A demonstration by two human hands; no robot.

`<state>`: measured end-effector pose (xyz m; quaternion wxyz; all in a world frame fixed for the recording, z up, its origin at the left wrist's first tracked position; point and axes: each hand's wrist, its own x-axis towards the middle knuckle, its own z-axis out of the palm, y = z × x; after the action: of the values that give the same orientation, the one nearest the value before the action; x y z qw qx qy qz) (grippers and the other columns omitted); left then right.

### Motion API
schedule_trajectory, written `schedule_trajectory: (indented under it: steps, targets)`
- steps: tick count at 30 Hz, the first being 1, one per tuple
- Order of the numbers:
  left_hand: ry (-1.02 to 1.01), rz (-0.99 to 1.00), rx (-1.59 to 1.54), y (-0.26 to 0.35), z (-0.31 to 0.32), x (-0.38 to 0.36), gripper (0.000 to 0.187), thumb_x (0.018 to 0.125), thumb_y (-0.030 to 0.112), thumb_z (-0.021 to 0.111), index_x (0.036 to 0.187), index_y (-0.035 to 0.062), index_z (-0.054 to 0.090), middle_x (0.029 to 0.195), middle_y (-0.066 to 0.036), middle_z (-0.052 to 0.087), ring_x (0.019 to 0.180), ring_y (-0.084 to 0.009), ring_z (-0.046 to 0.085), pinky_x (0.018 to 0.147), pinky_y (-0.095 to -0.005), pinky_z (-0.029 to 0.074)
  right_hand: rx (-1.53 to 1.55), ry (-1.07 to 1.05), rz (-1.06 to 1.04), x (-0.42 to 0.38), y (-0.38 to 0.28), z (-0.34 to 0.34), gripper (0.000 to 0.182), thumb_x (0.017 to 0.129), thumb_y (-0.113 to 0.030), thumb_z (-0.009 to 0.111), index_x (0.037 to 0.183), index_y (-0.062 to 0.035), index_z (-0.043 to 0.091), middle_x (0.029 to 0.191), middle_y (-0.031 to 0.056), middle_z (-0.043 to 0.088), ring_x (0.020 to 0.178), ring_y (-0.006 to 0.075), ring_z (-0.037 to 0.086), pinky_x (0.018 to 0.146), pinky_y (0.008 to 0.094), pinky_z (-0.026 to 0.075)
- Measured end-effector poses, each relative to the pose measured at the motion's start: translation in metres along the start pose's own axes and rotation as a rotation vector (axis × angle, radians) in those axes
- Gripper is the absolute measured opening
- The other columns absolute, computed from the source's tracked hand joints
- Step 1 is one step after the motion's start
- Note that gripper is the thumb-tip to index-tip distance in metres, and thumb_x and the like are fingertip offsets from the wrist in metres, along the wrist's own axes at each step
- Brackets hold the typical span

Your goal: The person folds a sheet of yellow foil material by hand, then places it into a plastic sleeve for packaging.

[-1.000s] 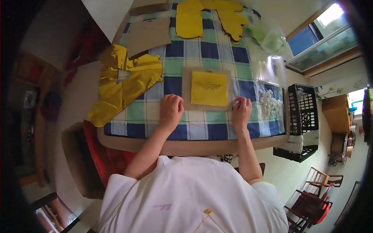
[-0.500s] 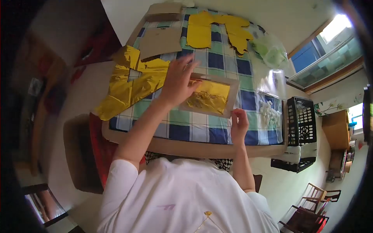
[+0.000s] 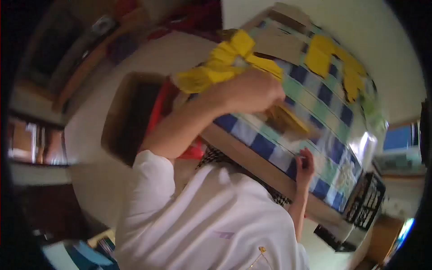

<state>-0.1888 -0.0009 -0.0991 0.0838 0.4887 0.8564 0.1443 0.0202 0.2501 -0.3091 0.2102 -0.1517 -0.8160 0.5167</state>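
My left hand (image 3: 258, 92), smeared by motion, is closed at the near-left end of a flat rectangular piece with gold foil and a tan border (image 3: 292, 120). The piece is tilted and blurred, and much of its left end is hidden by the hand. Lower right of it, above the checked cloth (image 3: 279, 157), my right hand (image 3: 306, 165) is apart from the piece, fingers loosely bent and separated. Behind my left forearm lies crumpled gold foil (image 3: 211, 74) at the left side of the bed.
Cardboard pieces (image 3: 279, 42) and yellow cut-out shapes (image 3: 320, 56) lie at the far side. White bits (image 3: 345, 177) sit at the right, near a black crate (image 3: 366, 198). On the floor at left stands a brown open box (image 3: 118, 112) beside something red (image 3: 158, 105).
My head view has turned left, tilting the scene. My right hand has let go of the piece's corner. My left hand has closed on the piece, which is now tilted.
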Motion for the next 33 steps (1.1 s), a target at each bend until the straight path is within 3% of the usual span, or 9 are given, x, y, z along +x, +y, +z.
schedule_trajectory:
  steps: [4, 8, 11, 14, 17, 26, 31, 33]
  targets:
    - [0.33, -0.364, 0.016, -0.055, -0.056, -0.14, 0.025, 0.079, 0.004, 0.059, 0.103, 0.0064, 0.064, 0.089, -0.016, 0.067, 0.088, -0.0284, 0.066, 0.077, -0.0373, 0.05, 0.076, 0.037, -0.048, 0.009, 0.043, -0.008, 0.027, 0.091, -0.002, 0.057, 0.118, -0.0018, 0.059, 0.095, 0.0055, 0.064, 0.087, 0.0127, 0.06, 0.079, 0.0256, 0.047]
    - [0.44, -0.77, -0.033, -0.108, -0.053, -0.276, 0.026, 0.075, -0.005, 0.056, 0.099, 0.0019, 0.065, 0.091, -0.014, 0.068, 0.094, -0.0236, 0.065, 0.082, -0.0358, 0.049, 0.039, 0.005, -0.072, 0.008, 0.043, -0.008, 0.023, 0.093, -0.004, 0.056, 0.115, -0.0001, 0.059, 0.099, 0.0065, 0.062, 0.091, 0.0136, 0.058, 0.083, 0.0258, 0.046]
    - [0.365, -0.808, 0.063, -0.142, -0.031, -0.349, 0.028, 0.073, -0.006, 0.057, 0.092, 0.0101, 0.07, 0.086, -0.012, 0.067, 0.086, -0.0295, 0.063, 0.087, -0.0416, 0.047, 0.01, -0.006, -0.088, 0.008, 0.036, -0.007, 0.022, 0.093, -0.005, 0.056, 0.115, 0.0002, 0.059, 0.1, 0.0065, 0.062, 0.091, 0.014, 0.058, 0.083, 0.0259, 0.046]
    - [0.141, -0.972, 0.319, -0.176, 0.003, -0.387, 0.028, 0.071, -0.006, 0.058, 0.086, 0.0141, 0.072, 0.089, -0.008, 0.068, 0.091, -0.0258, 0.062, 0.105, -0.0486, 0.032, -0.03, -0.001, -0.114, 0.008, 0.035, -0.008, 0.022, 0.094, -0.006, 0.056, 0.114, 0.0004, 0.059, 0.099, 0.0064, 0.062, 0.09, 0.0144, 0.058, 0.082, 0.0264, 0.047]
    - [0.101, -1.011, 0.418, -0.194, 0.046, -0.399, 0.03, 0.07, -0.006, 0.06, 0.083, 0.0174, 0.073, 0.088, -0.008, 0.069, 0.093, -0.0235, 0.062, 0.111, -0.0539, 0.019, -0.092, 0.011, -0.097, 0.01, 0.039, -0.01, 0.022, 0.094, -0.005, 0.055, 0.114, 0.0007, 0.06, 0.098, 0.0069, 0.063, 0.089, 0.0148, 0.059, 0.081, 0.027, 0.047]
    - [0.105, -0.947, 0.368, -0.245, 0.134, -0.42, 0.026, 0.069, -0.003, 0.061, 0.083, 0.0163, 0.073, 0.086, -0.009, 0.069, 0.09, -0.028, 0.064, 0.093, -0.0441, 0.044, -0.13, 0.03, -0.132, 0.007, 0.039, -0.01, 0.02, 0.092, -0.002, 0.057, 0.11, 0.0006, 0.062, 0.095, 0.007, 0.064, 0.083, 0.0129, 0.06, 0.076, 0.026, 0.048]
    - [-0.18, -0.926, 0.507, -0.242, 0.147, -0.4, 0.019, 0.074, 0.005, 0.058, 0.083, 0.0111, 0.073, 0.087, -0.014, 0.069, 0.09, -0.0308, 0.065, 0.083, -0.042, 0.051, -0.177, 0.048, -0.114, 0.009, 0.036, -0.008, 0.017, 0.091, -0.003, 0.058, 0.107, -0.0006, 0.064, 0.091, 0.0053, 0.064, 0.08, 0.012, 0.058, 0.073, 0.0249, 0.047]
    - [-0.297, -0.951, 0.493, -0.244, 0.152, -0.394, 0.019, 0.076, 0.008, 0.056, 0.085, 0.0087, 0.072, 0.089, -0.016, 0.068, 0.09, -0.0316, 0.066, 0.08, -0.0425, 0.052, -0.235, 0.019, -0.105, 0.007, 0.033, -0.01, 0.018, 0.092, -0.006, 0.057, 0.108, -0.0014, 0.063, 0.095, 0.0062, 0.064, 0.085, 0.0135, 0.059, 0.078, 0.0266, 0.047]
